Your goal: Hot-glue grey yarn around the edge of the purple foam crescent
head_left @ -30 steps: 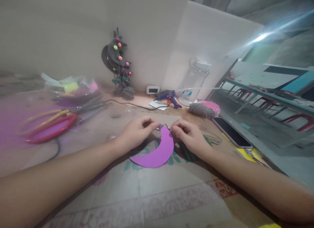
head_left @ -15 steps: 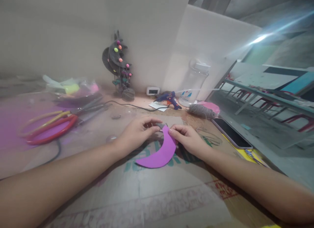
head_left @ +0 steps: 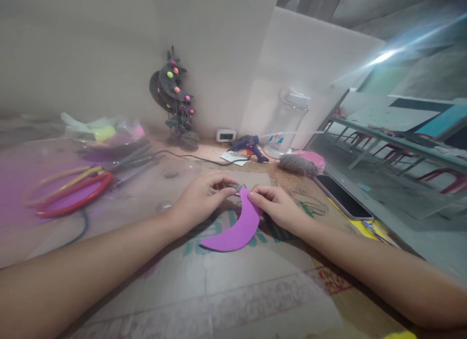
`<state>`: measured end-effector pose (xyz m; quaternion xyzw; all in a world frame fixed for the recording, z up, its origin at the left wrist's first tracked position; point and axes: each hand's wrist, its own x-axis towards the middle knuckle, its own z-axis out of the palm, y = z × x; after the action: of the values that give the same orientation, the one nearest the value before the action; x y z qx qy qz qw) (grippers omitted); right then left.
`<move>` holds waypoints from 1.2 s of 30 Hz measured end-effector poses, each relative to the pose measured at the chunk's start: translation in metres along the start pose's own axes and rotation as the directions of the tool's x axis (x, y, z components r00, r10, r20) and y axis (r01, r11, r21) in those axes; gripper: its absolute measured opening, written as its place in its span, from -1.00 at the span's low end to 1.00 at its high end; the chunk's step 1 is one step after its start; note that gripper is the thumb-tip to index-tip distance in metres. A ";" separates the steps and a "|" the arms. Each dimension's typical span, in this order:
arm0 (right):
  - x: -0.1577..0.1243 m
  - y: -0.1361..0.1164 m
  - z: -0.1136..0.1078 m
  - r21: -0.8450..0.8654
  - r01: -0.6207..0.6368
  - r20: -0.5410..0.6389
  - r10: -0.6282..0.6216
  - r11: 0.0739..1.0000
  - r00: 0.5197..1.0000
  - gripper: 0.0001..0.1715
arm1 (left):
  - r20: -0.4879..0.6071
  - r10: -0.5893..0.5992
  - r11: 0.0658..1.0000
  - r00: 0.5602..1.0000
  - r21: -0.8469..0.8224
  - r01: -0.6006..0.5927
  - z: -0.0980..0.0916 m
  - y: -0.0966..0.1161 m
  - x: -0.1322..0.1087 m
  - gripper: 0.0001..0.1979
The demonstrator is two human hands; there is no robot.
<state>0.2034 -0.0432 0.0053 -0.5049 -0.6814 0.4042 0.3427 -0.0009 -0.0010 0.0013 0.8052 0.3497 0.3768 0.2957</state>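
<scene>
A purple foam crescent (head_left: pixel 237 229) lies on a sheet of printed cardboard (head_left: pixel 237 285). My left hand (head_left: pixel 202 198) pinches a small grey piece (head_left: pixel 238 187) at the crescent's upper tip. My right hand (head_left: pixel 277 206) has its fingers closed on that same tip from the right, thumb pressed on the foam. Both forearms rest low over the cardboard.
Red and yellow hoops (head_left: pixel 69 193) and a bag of foam bits (head_left: pixel 105 134) lie at the left. A dark crescent ornament with coloured balls (head_left: pixel 173 98), a blue glue gun (head_left: pixel 250 147), a jug (head_left: pixel 286 122), grey yarn (head_left: pixel 297 164) and a phone (head_left: pixel 343 195) sit behind and right.
The crescent's lower end has swung slightly right and my right fingers have slid left onto its tip. The left hand holds about the same spot.
</scene>
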 end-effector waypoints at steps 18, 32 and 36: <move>-0.001 -0.001 -0.001 -0.062 0.051 -0.007 -0.052 0.997 0.999 -0.53 | 0.015 -0.029 0.999 0.999 -0.034 0.030 0.000 0.001 0.001 -0.78; -0.003 -0.003 0.001 -0.100 0.064 0.030 -0.061 0.993 0.998 -0.55 | 0.029 -0.036 0.998 0.999 -0.053 0.038 -0.001 0.003 0.001 -0.77; -0.003 -0.002 0.001 -0.087 0.042 0.033 -0.039 0.995 0.999 -0.56 | 0.058 -0.094 0.991 0.994 -0.090 0.099 0.000 0.003 0.001 -0.76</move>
<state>0.2020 -0.0471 0.0067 -0.4990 -0.7138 0.3748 0.3178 0.0005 -0.0025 0.0040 0.7825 0.3621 0.3564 0.3599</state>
